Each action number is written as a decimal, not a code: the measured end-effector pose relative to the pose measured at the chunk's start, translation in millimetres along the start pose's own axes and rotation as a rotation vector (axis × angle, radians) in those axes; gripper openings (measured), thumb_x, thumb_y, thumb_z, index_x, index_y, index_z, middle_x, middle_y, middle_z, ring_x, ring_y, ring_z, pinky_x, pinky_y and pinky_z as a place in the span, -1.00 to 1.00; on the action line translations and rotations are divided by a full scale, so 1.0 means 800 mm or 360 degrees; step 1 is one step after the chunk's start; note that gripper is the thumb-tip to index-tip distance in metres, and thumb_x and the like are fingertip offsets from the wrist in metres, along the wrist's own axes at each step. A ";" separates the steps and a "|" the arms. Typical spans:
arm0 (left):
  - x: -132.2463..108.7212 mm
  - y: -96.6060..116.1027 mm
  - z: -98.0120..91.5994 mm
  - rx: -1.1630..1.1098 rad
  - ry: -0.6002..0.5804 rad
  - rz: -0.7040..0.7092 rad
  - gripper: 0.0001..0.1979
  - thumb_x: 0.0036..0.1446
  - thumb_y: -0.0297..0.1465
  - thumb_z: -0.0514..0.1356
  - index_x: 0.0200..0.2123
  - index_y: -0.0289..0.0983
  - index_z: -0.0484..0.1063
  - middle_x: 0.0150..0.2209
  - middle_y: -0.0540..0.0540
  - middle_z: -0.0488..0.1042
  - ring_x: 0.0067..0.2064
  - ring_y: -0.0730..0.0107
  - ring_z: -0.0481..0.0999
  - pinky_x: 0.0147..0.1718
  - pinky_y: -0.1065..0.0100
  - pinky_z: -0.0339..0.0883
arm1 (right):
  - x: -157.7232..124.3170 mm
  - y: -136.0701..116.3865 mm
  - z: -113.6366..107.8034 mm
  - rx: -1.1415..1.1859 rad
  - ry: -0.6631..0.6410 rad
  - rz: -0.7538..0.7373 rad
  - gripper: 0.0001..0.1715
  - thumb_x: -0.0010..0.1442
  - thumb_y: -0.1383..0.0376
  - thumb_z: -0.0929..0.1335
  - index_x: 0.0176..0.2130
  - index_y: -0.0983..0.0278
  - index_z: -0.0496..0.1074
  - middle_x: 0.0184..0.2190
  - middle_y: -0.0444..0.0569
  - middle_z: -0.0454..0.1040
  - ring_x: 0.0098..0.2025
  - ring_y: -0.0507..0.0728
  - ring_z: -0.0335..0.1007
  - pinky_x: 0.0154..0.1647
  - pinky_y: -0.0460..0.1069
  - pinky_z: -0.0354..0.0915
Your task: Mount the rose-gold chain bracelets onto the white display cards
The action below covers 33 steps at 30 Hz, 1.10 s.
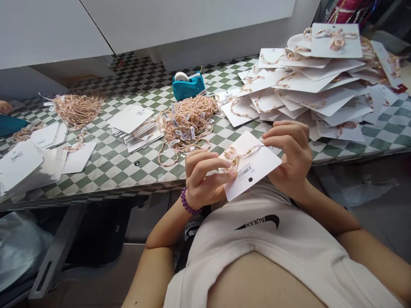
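A white jewellery card (250, 164) with a barcode sticker is held up above the table edge by both hands. A gold-coloured chain piece (235, 156) is on its upper left part. My left hand (204, 175), with a purple bead bracelet (188, 202) at the wrist, pinches the card's left edge, fingertips at the chain. My right hand (289, 152) grips the card's upper right corner. Just beyond the hands lies a large, overlapping pile of carded chains (308, 87). A heap of tagged rose-gold chains (186, 124) lies to the left of that pile.
The table has a green-and-white checkered cover (128, 171). On it are a teal tape dispenser (188, 85), stacks of blank white cards (131, 122), and another chain heap (78, 111) at the left. White cabinets stand behind; a dark bin (96, 231) sits below the table.
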State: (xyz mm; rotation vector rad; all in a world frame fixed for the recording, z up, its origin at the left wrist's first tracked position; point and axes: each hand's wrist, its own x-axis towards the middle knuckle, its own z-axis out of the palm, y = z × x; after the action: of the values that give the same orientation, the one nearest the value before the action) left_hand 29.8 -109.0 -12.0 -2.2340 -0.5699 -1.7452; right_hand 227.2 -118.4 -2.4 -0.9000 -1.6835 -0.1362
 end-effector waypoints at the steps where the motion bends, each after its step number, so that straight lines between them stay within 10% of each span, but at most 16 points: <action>1: -0.001 0.000 0.000 0.0024 -0.0004 0.0010 -0.85 0.26 -0.39 0.27 -0.39 -0.13 0.43 -0.35 -0.02 0.51 -0.21 0.30 0.44 -0.14 0.22 0.43 | 0.000 0.000 -0.001 -0.0016 -0.0006 -0.0007 -0.98 0.33 0.25 0.35 -0.19 0.09 0.40 -0.24 -0.04 0.51 -0.08 0.19 0.42 0.12 0.22 0.35; 21: -0.001 0.000 -0.012 0.0152 -0.0193 -0.0041 -0.84 0.28 -0.35 0.26 -0.37 -0.16 0.37 -0.41 -0.02 0.50 -0.16 0.26 0.42 -0.07 0.18 0.39 | -0.012 -0.002 0.003 -0.0134 0.0125 0.0096 -0.65 0.32 -0.02 0.22 -0.34 0.10 0.38 -0.36 0.06 0.38 -0.10 0.28 0.40 0.17 0.34 0.34; 28: -0.007 -0.005 -0.006 0.0310 -0.0267 -0.0032 -0.86 0.27 -0.43 0.24 -0.34 -0.15 0.36 -0.33 0.00 0.52 -0.12 0.28 0.45 -0.04 0.21 0.35 | -0.010 -0.012 -0.003 0.0140 0.0008 0.0112 -0.90 0.29 0.18 0.32 -0.27 0.12 0.40 -0.21 0.05 0.39 -0.03 0.25 0.39 0.19 0.29 0.36; 30: -0.007 -0.004 -0.007 0.0353 -0.0391 -0.0075 -0.93 0.29 -0.33 0.23 -0.26 -0.15 0.39 -0.19 -0.06 0.54 -0.05 0.23 0.46 0.01 0.17 0.33 | -0.009 -0.012 -0.002 0.0134 -0.0025 0.0109 -0.95 0.29 0.22 0.34 -0.24 0.11 0.42 -0.19 0.04 0.38 -0.02 0.24 0.39 0.19 0.29 0.36; 33: -0.003 0.002 -0.014 -0.0017 -0.0645 -0.0307 -0.50 0.31 0.08 0.08 0.00 -0.21 0.39 0.04 -0.24 0.46 0.09 0.11 0.43 0.10 0.09 0.32 | -0.009 -0.011 0.000 0.0045 -0.0089 0.0140 -0.96 0.28 0.23 0.35 -0.24 0.10 0.44 -0.17 0.03 0.39 0.00 0.23 0.39 0.18 0.27 0.36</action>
State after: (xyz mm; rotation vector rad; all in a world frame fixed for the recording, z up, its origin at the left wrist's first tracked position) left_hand 20.2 -115.3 -11.3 -2.6341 -0.8863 -1.3731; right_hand 222.2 -128.2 -5.2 -0.9629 -1.6902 -0.0281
